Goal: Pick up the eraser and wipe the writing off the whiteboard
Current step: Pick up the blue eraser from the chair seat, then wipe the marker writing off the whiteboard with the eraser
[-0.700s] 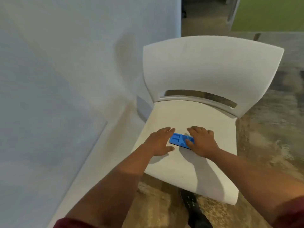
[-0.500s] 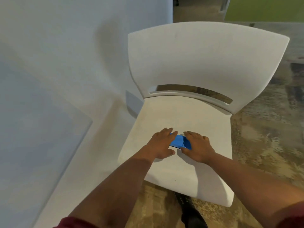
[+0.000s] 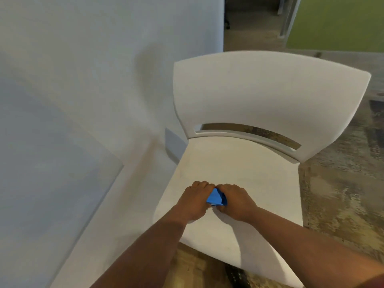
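Both hands on the blue eraser (image 3: 216,198), which sits on the white chair (image 3: 245,169) seat, near its front half. Left hand (image 3: 194,201) covers the eraser's left side, right hand (image 3: 235,201) its right; fingers of each curled down and clamped on it, knuckles almost touching above it. Only a wedge of blue shows between them. Can't tell if the eraser is lifted off the seat. Whiteboard (image 3: 52,163) is at left, well apart from the hands.
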A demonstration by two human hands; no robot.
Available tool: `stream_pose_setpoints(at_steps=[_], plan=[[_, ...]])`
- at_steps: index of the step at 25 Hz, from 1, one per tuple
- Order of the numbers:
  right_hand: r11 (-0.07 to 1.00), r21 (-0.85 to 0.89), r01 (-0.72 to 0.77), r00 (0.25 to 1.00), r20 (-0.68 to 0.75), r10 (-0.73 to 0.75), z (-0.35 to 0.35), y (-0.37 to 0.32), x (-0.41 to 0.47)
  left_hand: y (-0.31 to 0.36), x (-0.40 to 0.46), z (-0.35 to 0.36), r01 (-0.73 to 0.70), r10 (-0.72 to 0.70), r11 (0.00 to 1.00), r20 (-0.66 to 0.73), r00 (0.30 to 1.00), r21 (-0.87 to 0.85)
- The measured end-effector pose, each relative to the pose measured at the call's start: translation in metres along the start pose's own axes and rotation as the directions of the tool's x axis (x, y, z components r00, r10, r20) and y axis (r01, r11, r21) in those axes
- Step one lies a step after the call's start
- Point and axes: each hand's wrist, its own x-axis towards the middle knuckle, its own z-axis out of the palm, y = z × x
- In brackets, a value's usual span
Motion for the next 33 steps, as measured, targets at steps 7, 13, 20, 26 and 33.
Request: stream_pose_setpoints(at_steps=[7, 13, 20, 26, 33], plan=[[0.94, -0.026, 0.339, 0.923, -0.184, -0.338, -0.048, -0.208, 0.033, -0.057, -0.164, -0.154, 0.259, -0.209, 0.956, -0.3, 0.931, 0.139], [0.724, -0.101, 0.683, 0.64, -0.396, -0.659, -0.096, -0.434, 0.01, -0.066, -0.365, -0.286, 0.507, -0.269, 0.838, -0.656, 0.705, 0.202], [0.391, -0.218, 0.894, 0.19, -0.608, -0.771, -0.122, -0.684, -0.084, -0.048, -0.614, -0.373, 0.732, -0.075, 0.628, -0.916, 0.395, 0.265], [0.207, -0.352, 0.913, -0.09, -0.668, -0.739, -0.112, -0.831, -0.179, -0.036, -0.789, -0.391, 0.808, 0.112, 0.515, -0.957, 0.267, 0.285], [0.084, -0.343, 0.936, -0.219, -0.749, -0.625, -0.118, -0.914, -0.225, -0.058, -0.932, -0.4, 0.889, 0.297, 0.457, -0.945, -0.133, 0.019]])
